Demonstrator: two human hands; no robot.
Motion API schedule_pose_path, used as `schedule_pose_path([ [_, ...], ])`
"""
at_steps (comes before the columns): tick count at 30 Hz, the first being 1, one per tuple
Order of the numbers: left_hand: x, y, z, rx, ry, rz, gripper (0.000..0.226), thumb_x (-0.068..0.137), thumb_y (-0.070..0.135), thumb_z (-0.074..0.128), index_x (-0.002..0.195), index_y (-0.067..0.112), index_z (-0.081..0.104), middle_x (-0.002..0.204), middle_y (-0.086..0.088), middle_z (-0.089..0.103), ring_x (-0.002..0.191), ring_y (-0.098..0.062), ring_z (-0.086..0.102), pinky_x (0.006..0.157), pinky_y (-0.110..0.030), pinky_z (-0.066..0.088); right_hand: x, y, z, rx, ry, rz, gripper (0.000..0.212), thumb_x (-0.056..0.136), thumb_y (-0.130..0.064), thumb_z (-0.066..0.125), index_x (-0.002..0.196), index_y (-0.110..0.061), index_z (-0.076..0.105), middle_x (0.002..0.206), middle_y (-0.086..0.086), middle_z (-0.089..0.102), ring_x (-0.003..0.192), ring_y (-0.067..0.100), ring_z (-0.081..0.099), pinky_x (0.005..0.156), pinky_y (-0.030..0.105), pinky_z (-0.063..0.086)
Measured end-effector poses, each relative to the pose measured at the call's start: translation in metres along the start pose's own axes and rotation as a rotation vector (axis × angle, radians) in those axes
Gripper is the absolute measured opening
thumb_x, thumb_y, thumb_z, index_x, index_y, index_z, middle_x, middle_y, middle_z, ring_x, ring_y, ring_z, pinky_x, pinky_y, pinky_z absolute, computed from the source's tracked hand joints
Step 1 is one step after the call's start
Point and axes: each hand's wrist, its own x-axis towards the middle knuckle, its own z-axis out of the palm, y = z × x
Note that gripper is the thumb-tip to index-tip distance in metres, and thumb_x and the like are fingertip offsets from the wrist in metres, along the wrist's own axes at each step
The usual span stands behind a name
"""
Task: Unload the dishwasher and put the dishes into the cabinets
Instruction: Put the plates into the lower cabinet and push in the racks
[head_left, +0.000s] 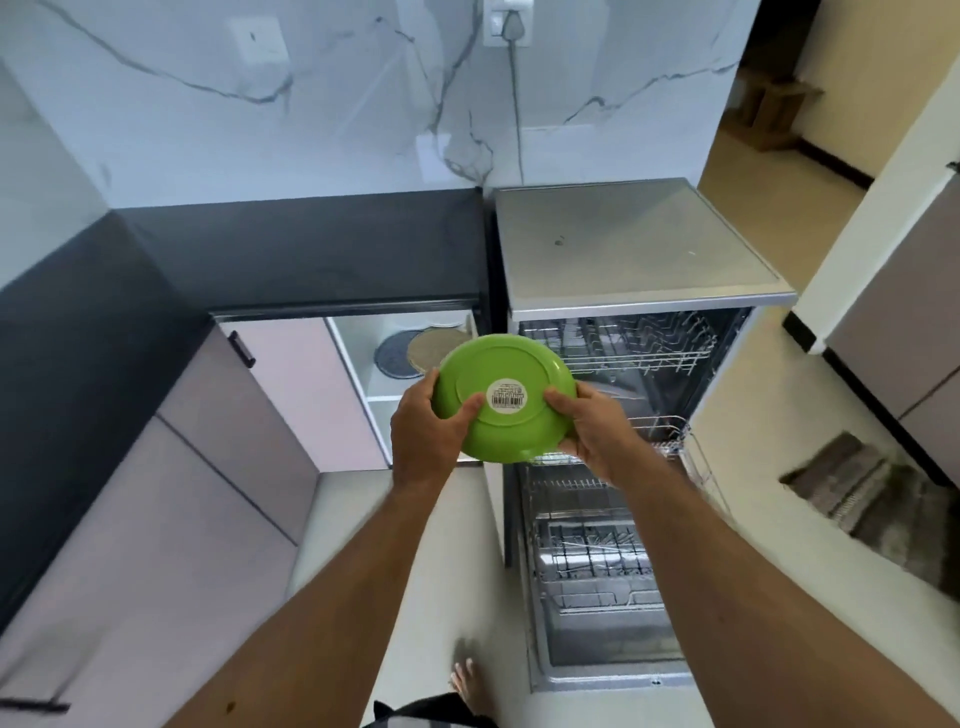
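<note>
Green plate, barcode-stickered underside toward camera, tilted, before open cabinet beside open dishwasher.

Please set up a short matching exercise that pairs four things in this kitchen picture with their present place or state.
Things:
1. round green plastic plate
2. silver dishwasher door
3. white barcode sticker
4. round tan woven mat

Places or states:
A. lying on a shelf in the open cabinet
B. folded down, open
C. held at its rim by the left hand and right hand, underside toward the camera
D. stuck at the middle of the plate's underside

Pairs: 1-C, 2-B, 3-D, 4-A
</note>
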Motion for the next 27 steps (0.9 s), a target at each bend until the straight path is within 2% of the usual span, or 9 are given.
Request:
schedule_pose_path([
  [4, 0.004, -0.024, -0.044, 0.017, 0.060, -0.013, 0.067, 0.076, 0.050, 0.078, 0.130, 0.015, 0.060, 0.117, -0.004, 0.067, 0.104, -0.021, 0.062, 0.091, -0.038, 0.052, -0.001, 0.012, 0.044, -0.099, -0.084, -0.004, 0.045, 0.093, -0.025, 0.066, 0.136, -0.015, 0.053, 0.118, 0.012, 0.069, 0.096, 0.034, 0.071, 0.057, 0.034, 0.059],
  [7, 0.012, -0.046, -0.072, 0.012, 0.098, -0.046, 0.068, 0.076, 0.049, 0.078, 0.132, 0.016, 0.058, 0.120, -0.004, 0.065, 0.108, -0.022, 0.060, 0.095, -0.038, 0.050, 0.006, 0.020, 0.079, -0.182, -0.136, 0.013, 0.051, 0.093, -0.030, 0.066, 0.140, -0.022, 0.049, 0.122, 0.010, 0.066, 0.093, 0.038, 0.072, 0.058, 0.038, 0.060],
  [11, 0.029, -0.081, -0.103, 0.020, 0.110, -0.065, 0.076, 0.078, 0.043, 0.078, 0.140, 0.011, 0.049, 0.134, -0.007, 0.056, 0.121, -0.021, 0.052, 0.101, -0.026, 0.039, 0.025, 0.032, 0.127, -0.243, -0.181, 0.037, 0.048, 0.095, -0.029, 0.064, 0.140, -0.030, 0.047, 0.116, 0.004, 0.065, 0.085, 0.039, 0.073, 0.063, 0.044, 0.062],
  [13, 0.046, -0.102, -0.118, 0.029, 0.104, -0.079, 0.080, 0.078, 0.044, 0.077, 0.143, 0.010, 0.045, 0.137, -0.008, 0.052, 0.124, -0.022, 0.050, 0.105, -0.031, 0.040, 0.040, 0.038, 0.154, -0.261, -0.203, 0.036, 0.048, 0.095, -0.028, 0.064, 0.140, -0.031, 0.047, 0.115, 0.004, 0.066, 0.084, 0.040, 0.073, 0.062, 0.043, 0.062],
  [18, 0.101, -0.151, -0.149, 0.050, 0.090, -0.096, 0.083, 0.078, 0.043, 0.078, 0.144, 0.008, 0.043, 0.139, -0.009, 0.050, 0.125, -0.023, 0.049, 0.107, -0.035, 0.041, 0.083, 0.056, 0.220, -0.277, -0.186, 0.029, 0.047, 0.095, -0.025, 0.064, 0.139, -0.033, 0.048, 0.112, 0.009, 0.068, 0.087, 0.046, 0.071, 0.064, 0.047, 0.062],
  [22, 0.139, -0.191, -0.162, 0.039, 0.055, -0.095, 0.084, 0.077, 0.043, 0.079, 0.144, 0.007, 0.043, 0.136, -0.008, 0.051, 0.123, -0.021, 0.050, 0.102, -0.023, 0.037, 0.125, 0.070, 0.262, -0.256, -0.122, 0.025, 0.048, 0.092, -0.021, 0.069, 0.137, -0.029, 0.054, 0.109, 0.014, 0.070, 0.077, 0.040, 0.072, 0.057, 0.043, 0.061],
  [25, 0.161, -0.220, -0.167, 0.030, 0.024, -0.100, 0.084, 0.078, 0.044, 0.078, 0.145, 0.009, 0.041, 0.140, -0.006, 0.048, 0.126, -0.019, 0.047, 0.100, -0.019, 0.033, 0.153, 0.083, 0.281, -0.225, -0.115, 0.070, 0.049, 0.089, -0.018, 0.072, 0.133, -0.032, 0.058, 0.112, 0.014, 0.070, 0.083, 0.040, 0.073, 0.069, 0.054, 0.060],
  [27, 0.173, -0.238, -0.167, 0.037, -0.007, -0.090, 0.085, 0.080, 0.046, 0.075, 0.147, 0.008, 0.039, 0.143, -0.007, 0.045, 0.128, -0.019, 0.045, 0.102, -0.020, 0.033, 0.168, 0.092, 0.288, -0.219, -0.113, 0.096, 0.050, 0.089, -0.015, 0.071, 0.133, -0.034, 0.058, 0.112, 0.014, 0.071, 0.084, 0.039, 0.073, 0.072, 0.054, 0.060],
])
